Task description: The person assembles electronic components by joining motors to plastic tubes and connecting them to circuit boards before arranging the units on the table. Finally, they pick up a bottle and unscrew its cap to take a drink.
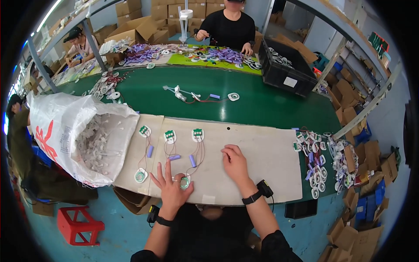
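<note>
My left hand (171, 191) is over the near part of the beige work board, its thumb and index finger closed around a round white disc with a green ring (185, 181). Its other fingers stretch away from me. Thin red wires run from this disc to a white piece with a green circuit board (197, 134), beside a purple cylindrical battery (192, 160). To the left lie two similar wired pieces, a middle one (170, 136) and a far left one (145, 131). My right hand (235, 163) rests on the board with fingers loosely curled, nothing visible in it.
A white sack (56, 131) of translucent plastic parts leans at the left. Piled wired assemblies (315, 161) lie at the board's right end. Beyond, a green belt (262, 105) carries one assembly and a black crate (286, 74); a co-worker (229, 26) stands across. A red stool (78, 222) is lower left.
</note>
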A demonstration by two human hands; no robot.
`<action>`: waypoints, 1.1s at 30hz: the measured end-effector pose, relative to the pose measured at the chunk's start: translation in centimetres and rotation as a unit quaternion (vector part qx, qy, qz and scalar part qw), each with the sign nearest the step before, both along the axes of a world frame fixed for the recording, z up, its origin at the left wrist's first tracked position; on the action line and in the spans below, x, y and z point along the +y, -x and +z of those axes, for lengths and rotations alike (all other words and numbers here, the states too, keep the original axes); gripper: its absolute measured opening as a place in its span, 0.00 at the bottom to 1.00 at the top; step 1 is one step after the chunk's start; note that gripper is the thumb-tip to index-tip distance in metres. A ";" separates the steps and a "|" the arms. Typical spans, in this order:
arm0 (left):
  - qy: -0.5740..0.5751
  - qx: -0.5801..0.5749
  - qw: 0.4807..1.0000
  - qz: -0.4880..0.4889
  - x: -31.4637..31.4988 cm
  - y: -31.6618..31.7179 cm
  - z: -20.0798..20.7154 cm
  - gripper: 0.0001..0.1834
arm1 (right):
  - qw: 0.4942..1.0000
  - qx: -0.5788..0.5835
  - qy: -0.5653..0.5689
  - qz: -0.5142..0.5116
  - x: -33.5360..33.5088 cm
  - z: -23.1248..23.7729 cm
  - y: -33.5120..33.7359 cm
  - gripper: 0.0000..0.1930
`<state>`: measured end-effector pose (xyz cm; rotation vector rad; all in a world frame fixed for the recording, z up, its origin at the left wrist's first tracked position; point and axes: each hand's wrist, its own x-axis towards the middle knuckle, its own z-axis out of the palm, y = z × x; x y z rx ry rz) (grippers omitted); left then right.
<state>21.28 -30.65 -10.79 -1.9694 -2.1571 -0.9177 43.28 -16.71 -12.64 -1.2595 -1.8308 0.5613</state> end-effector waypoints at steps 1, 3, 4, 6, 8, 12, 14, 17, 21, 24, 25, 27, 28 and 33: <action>0.000 0.000 1.000 -0.001 0.1 -0.2 -0.2 0.17 | 1.000 -0.012 -0.020 0.010 0.0 0.0 -0.2 0.08; -0.032 0.050 0.998 0.006 -0.1 -0.4 -0.1 0.21 | 0.999 -0.023 -0.037 0.020 -0.5 0.7 -0.5 0.09; -0.029 0.051 0.998 0.007 -0.5 -0.7 0.0 0.21 | 0.998 -0.033 -0.024 0.042 -0.8 1.2 -0.7 0.11; -0.072 0.084 0.993 0.033 -0.9 -1.3 0.1 0.19 | 0.997 -0.043 -0.013 0.064 -0.3 2.4 -1.0 0.12; -0.074 0.063 0.995 -0.028 -1.5 -2.5 1.4 0.19 | 0.987 -0.108 -0.082 0.086 0.0 3.6 -1.0 0.14; -0.082 -0.081 0.952 -0.284 1.5 -9.4 3.9 0.20 | 0.987 -0.139 -0.060 0.055 2.7 7.1 -2.8 0.14; -0.096 -0.093 0.940 -0.313 2.6 -10.7 4.4 0.20 | 0.986 -0.153 -0.046 0.052 4.2 6.8 -3.5 0.15; -0.116 -0.052 0.933 -0.336 3.2 -8.9 4.9 0.19 | 0.978 -0.203 -0.048 0.025 6.0 4.8 -5.0 0.15; -0.091 -0.187 0.978 -0.032 3.7 1.4 4.6 0.15 | 0.981 -0.190 -0.044 0.005 5.9 3.2 -4.6 0.14; 0.000 -0.132 0.988 0.084 3.8 5.9 4.6 0.16 | 0.981 -0.192 -0.029 0.030 5.4 3.4 -4.3 0.13; -0.006 -0.106 0.988 0.116 4.0 6.8 4.2 0.16 | 0.978 -0.200 -0.042 0.044 5.3 3.4 -4.3 0.12; -0.017 -0.077 0.985 0.155 4.3 9.0 3.1 0.16 | 0.976 -0.202 -0.047 0.062 4.9 3.1 -4.2 0.12; -0.015 -0.057 0.983 0.175 4.5 10.4 2.3 0.17 | 0.974 -0.211 -0.048 0.073 4.8 3.1 -4.2 0.12; 0.041 -0.125 0.973 0.192 7.6 14.4 1.8 0.22 | 0.974 -0.195 -0.076 0.086 4.9 2.9 -3.9 0.10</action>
